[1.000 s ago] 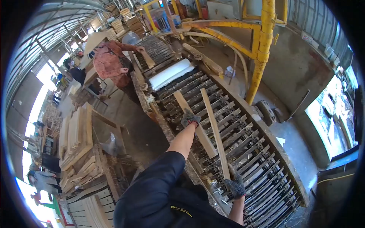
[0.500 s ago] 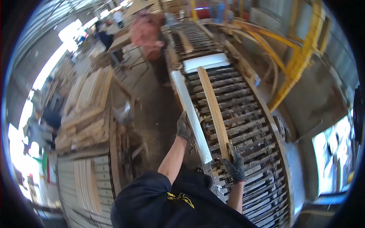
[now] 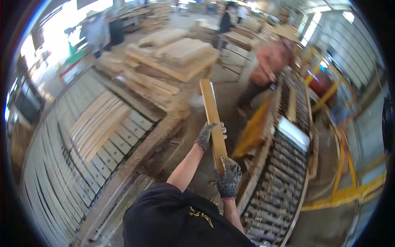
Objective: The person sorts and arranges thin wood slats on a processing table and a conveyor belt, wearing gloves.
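Observation:
Both gloved hands carry a bare wooden board [image 3: 210,103] in front of my body, above the gap between two slatted beds. A thin white edge shows along the board's far right side, so a white-faced board lies against its back, mostly hidden. My left hand [image 3: 206,135] is wrapped around the boards near mid-length, with fingertips showing on the far side. Lower down, my right hand [image 3: 228,177] grips the near end. The board slants upward, away from me.
On the left, a slatted bed [image 3: 49,164] carries several wood strips [image 3: 101,123]. A roller conveyor [image 3: 271,185] on the right holds a white piece [image 3: 293,133]. Stacked boards [image 3: 181,51] stand ahead. A person in a reddish top [image 3: 273,57] stands beside the conveyor.
My view has swung left. The wooden board has left the rollers, and both hands now hold it together with the white-faced board, away from the conveyor.

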A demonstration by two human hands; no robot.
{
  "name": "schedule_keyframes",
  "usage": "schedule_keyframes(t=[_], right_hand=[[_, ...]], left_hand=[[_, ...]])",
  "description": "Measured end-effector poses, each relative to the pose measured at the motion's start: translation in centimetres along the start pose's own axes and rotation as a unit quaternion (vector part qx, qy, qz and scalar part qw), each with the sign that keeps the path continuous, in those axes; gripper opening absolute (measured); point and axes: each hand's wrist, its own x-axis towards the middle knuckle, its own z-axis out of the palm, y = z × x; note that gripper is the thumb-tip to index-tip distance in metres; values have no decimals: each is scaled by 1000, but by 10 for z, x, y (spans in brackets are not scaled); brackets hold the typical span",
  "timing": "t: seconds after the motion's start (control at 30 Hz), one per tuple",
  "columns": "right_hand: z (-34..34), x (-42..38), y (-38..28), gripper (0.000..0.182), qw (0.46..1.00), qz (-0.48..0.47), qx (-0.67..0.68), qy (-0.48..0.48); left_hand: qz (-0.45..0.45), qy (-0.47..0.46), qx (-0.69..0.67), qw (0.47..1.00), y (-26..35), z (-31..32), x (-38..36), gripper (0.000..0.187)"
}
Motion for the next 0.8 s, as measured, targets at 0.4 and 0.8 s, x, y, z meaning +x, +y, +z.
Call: schedule_keyframes(t=[0.4,0.8], right_hand=[[208,94,-178,51,935,-40,111,-334],[388,132,-249,49,744,63,287,-600]], left_hand=[[-66,386,728,562,447,-210,-212,82],[-64,503,814,283,419,-249,-417,74]])
